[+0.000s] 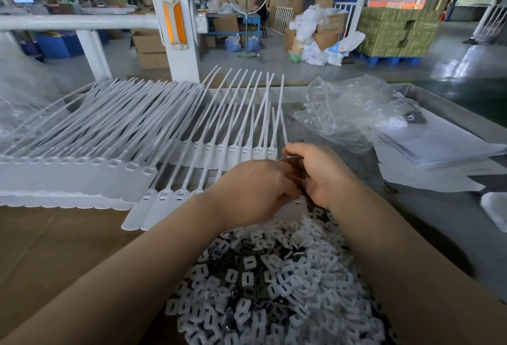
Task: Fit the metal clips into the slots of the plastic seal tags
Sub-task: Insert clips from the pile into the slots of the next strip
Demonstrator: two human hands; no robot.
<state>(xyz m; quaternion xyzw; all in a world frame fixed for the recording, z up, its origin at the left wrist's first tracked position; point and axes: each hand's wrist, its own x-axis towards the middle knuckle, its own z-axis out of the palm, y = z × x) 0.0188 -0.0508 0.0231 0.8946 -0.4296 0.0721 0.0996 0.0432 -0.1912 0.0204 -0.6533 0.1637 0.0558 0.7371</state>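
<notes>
The left hand (248, 189) and the right hand (319, 171) are meeting at the centre of the frame, both curling their fingers around one white seal tag (295, 203), its strap (282, 125) running up past the right thumb. A heap of clips (274, 284) is lying below the wrists at lower centre. Rows of seal tags (123, 136) are fanning across the tabletop (428, 207) at left. A crumpled plastic bag (348, 108) is sitting at upper right, beside white sheets (439, 152).
</notes>
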